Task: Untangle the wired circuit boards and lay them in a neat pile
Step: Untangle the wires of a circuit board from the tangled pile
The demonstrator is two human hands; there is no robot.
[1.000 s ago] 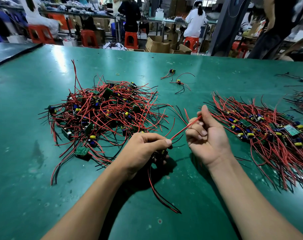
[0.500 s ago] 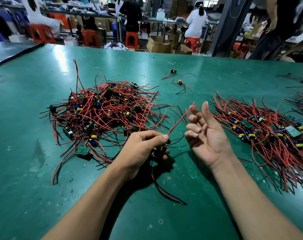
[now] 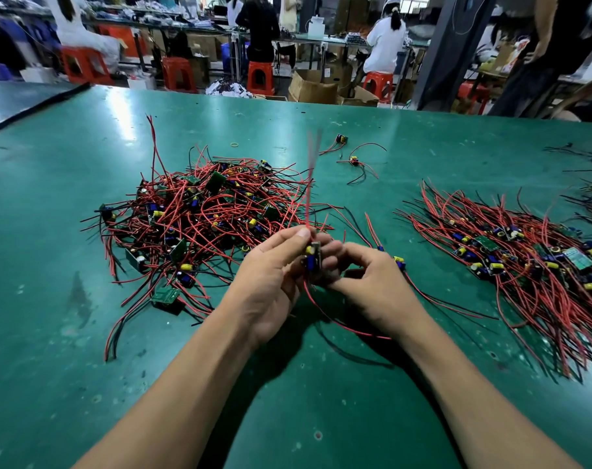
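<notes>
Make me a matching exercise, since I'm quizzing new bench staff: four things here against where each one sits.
Things:
1. tangled heap
2. sorted pile
3. circuit board
4. rubber band

Places:
A. right of the hands
B. alone on the table, beyond the heap
C. left of the hands
D. gripped between the left hand and the right hand

Pairs: 1-C, 2-A, 3-D, 4-B.
</notes>
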